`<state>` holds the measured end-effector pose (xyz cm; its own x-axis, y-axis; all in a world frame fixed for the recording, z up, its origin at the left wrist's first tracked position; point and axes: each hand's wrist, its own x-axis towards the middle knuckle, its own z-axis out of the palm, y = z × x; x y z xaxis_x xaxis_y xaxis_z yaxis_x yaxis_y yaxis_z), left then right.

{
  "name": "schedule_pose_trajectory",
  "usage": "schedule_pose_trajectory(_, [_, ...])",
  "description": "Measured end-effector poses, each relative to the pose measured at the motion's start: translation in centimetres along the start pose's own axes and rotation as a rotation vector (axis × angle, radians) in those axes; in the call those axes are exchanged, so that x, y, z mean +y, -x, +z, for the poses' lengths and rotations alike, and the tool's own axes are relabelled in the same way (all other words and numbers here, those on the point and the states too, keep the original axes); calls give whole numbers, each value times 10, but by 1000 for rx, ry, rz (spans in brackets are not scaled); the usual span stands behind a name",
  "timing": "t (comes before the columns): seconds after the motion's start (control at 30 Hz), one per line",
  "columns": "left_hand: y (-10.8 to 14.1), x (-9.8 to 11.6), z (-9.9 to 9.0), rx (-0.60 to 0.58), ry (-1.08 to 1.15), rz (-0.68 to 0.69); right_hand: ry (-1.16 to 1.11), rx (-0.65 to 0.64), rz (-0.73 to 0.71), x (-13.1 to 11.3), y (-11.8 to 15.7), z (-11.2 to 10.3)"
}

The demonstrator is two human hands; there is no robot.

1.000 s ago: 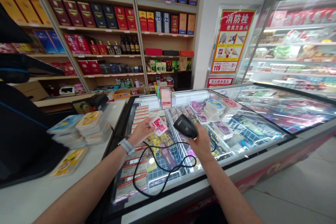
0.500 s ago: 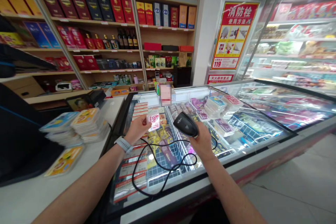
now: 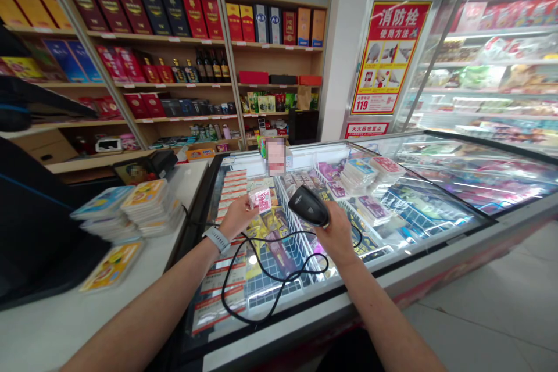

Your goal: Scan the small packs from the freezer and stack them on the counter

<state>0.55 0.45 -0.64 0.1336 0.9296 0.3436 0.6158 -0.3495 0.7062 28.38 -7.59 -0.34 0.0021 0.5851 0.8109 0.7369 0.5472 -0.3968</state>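
The person's left hand (image 3: 238,218) is raised above the glass lid of a chest freezer (image 3: 305,325), its fingers and thumb firmly gripping a small, flat pink-and-white packet (image 3: 261,200). A smartwatch (image 3: 217,239) sits on that wrist. The right hand (image 3: 337,236) is clenched around a black handheld barcode scanner (image 3: 308,206), just beside the packet but not touching it. The scanner's black cable (image 3: 223,296) loops across the glass beneath both forearms. Below the lid, a wire basket (image 3: 292,215) divides packaged goods. Stacks of flat packets (image 3: 150,206) lie on a white counter (image 3: 43,325) to the left, near the left hand. Boxed liquor (image 3: 143,11) fills shelves at upper left, and a red fire-hydrant poster (image 3: 387,49) hangs at upper right.
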Motion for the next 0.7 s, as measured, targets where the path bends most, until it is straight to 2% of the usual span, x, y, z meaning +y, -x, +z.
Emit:
schedule_pose_trajectory(0.17, [0,-4,1,-12,-17,-3,-5,17,-24,0,0,1])
schedule_pose_trajectory(0.37, [1,4,-14,54,-97,-85,-19,23,-28,1,-1,1])
schedule_pose_trajectory(0.7, [1,6,-19,4,-260,-85,-9,29,-29,0,-1,0])
